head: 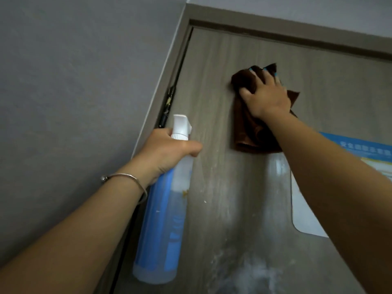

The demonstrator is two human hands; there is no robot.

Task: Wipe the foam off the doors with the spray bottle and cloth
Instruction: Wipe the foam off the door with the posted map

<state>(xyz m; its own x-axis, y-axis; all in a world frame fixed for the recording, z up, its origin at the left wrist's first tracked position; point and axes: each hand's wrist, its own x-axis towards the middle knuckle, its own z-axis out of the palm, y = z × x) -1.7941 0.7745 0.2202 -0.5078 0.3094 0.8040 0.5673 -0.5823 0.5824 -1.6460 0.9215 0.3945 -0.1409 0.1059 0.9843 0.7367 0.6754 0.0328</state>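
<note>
A grey-brown wooden door [222,66] fills the view, seen from below. My right hand [266,94] presses a dark brown cloth [248,132] flat against the upper part of the door, fingers spread over it. My left hand [167,151] grips the neck of a clear spray bottle [163,230] with a blue label and white nozzle, held upright close to the door's left edge. White foam [252,272] smears the door low down, with pale streaks running up toward the cloth.
The door frame [275,24] runs along the top and left side, with a hinge [169,98] in the left gap. A grey wall [74,81] lies to the left. A blue and white notice [367,151] is stuck on the door at right.
</note>
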